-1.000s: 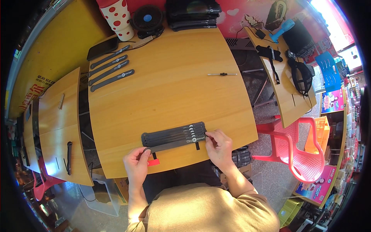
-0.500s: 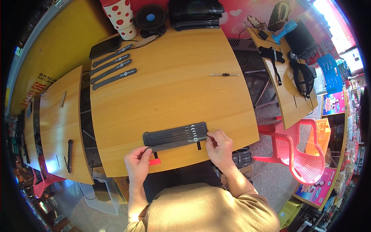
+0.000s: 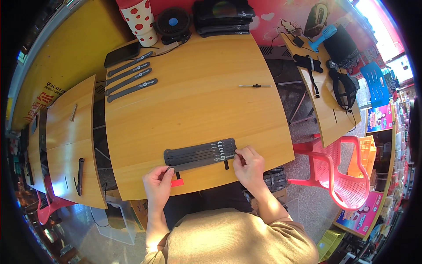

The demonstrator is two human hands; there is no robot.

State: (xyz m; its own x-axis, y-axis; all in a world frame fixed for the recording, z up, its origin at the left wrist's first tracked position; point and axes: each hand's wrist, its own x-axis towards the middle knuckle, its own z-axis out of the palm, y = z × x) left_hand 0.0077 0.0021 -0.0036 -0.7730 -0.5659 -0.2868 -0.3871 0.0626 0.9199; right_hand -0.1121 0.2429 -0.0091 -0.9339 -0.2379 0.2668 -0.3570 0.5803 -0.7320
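Near the table's front edge lies an overlapping row of several dark grey straps [image 3: 198,151] with white print towards their right ends. My left hand [image 3: 157,181] pinches the left end of the nearest strap [image 3: 193,164] between thumb and fingers. At the other end of that strap, my right hand [image 3: 249,166] has its thumb and fingertips closed on the corner. Two short black strips stick out below the row. A small red tab [image 3: 177,182] lies beside my left fingers, close to the edge.
Several more grey straps [image 3: 132,90] lie spaced apart at the far left, below a black phone [image 3: 122,54]. At the back stand a spotted tumbler [image 3: 140,24], a small fan [image 3: 172,22] and stacked black pouches [image 3: 223,17]. A thin rod [image 3: 255,86] lies at right; a pink chair [image 3: 334,171] stands beyond.
The view has shifted very slightly. Both hands keep their pinch on the ends of the nearest strap, and the row of straps has not visibly moved on the table.
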